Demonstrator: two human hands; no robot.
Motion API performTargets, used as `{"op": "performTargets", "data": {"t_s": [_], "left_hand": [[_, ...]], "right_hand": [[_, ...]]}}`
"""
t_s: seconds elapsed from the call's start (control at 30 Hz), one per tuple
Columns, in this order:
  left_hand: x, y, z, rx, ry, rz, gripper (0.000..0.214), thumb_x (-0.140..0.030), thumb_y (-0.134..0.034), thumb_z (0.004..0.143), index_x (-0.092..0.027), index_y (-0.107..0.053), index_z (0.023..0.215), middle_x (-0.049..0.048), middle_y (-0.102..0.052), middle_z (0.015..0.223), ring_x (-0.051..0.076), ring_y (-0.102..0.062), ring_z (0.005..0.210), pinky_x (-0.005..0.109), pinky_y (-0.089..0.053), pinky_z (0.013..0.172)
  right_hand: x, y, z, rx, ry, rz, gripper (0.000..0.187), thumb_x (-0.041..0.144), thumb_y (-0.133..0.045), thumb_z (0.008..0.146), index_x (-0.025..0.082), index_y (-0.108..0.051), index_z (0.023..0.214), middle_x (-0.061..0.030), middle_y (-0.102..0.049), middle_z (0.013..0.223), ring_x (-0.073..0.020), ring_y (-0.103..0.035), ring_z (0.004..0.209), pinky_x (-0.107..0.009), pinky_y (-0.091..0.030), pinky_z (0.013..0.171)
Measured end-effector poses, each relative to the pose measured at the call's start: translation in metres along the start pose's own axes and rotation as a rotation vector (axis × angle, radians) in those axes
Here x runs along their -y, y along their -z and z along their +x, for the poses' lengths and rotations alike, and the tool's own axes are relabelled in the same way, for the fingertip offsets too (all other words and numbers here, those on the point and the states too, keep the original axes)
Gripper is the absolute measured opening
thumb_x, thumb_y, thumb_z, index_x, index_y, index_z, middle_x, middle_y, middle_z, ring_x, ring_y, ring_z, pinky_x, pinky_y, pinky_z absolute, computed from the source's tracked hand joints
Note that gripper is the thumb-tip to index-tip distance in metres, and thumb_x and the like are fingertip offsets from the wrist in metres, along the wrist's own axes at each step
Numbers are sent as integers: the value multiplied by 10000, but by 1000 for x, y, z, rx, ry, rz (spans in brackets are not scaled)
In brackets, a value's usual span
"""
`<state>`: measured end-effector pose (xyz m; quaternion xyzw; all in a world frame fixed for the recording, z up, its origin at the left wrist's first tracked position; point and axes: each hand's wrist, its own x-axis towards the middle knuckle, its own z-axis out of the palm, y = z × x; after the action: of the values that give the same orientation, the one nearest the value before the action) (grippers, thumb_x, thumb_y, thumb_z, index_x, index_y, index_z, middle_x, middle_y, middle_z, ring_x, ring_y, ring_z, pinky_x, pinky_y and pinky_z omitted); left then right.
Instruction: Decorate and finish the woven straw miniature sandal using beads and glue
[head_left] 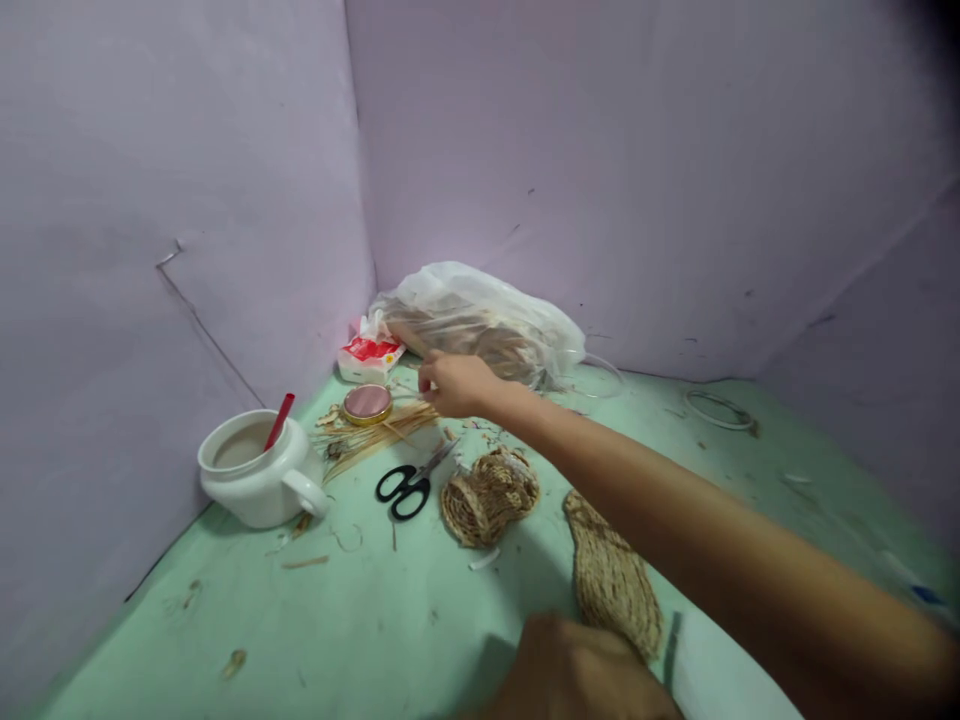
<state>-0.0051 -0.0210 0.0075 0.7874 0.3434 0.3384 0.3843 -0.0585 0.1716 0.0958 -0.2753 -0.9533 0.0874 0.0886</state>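
1. Far left: white pot (259,495) on the green tabletop (337,630), near the wall, handle turned right. Red stick (279,422) leans in it, top end above the rim.
2. Straw strips (367,445) fanned loosely right of the pot. Round tin (367,402), pinkish top and gold rim, at their back edge.
3. Red-and-white packet (371,360) behind the tin, up against the plastic bag.
4. Scissors (409,490) flat on the table, black handles toward the viewer, blades pointing back and right.
5. Right hand (461,385) reached out over the back of the table, in front of the bag, by the right end of the strips. Fingers curled in close together; can't tell if a strip is pinched.
6. Plastic bag (480,310) along the back wall, translucent, brownish material inside.
7. Braided piece (491,497), curled up, just right of the scissors.
8. Left hand (577,675) at bottom edge, blurred and cut off. Fingers hidden, can't tell grip.
9. Flat woven piece (611,575) beyond the left hand, partly covered by the right forearm.
10. White coil (718,410) far right, lying near the back wall.
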Motion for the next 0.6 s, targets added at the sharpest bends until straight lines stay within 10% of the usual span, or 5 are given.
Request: {"op": "performTargets", "data": {"t_s": [0.17,0.33,0.6], "left_hand": [[-15,7,-1,-159,38,-84,199,-92,-551,561,-92,-728,652,60,-649,535,96,-504,444,172,-352,417],[-36,16,-2,-285,22,-8,188,-56,-494,588,-84,-680,587,61,-625,536,100,-515,481,192,-357,468],[-43,35,0,-428,26,194,159,-141,-503,754,-133,-605,632,24,-570,574,107,-494,526,214,-360,489]], "right_hand": [[-8,51,-44,-205,-106,247,263,275,-360,868,139,-572,943,-65,-641,822,-122,-561,650,-223,-418,548],[-1,79,-161,-640,-184,717,168,265,-442,858,170,-572,813,-30,-616,800,-120,-551,700,-250,-429,642],[20,15,-319,-963,-502,1091,193,384,-537,831,214,-609,888,38,-515,519,-115,-482,529,-265,-405,595]]}}
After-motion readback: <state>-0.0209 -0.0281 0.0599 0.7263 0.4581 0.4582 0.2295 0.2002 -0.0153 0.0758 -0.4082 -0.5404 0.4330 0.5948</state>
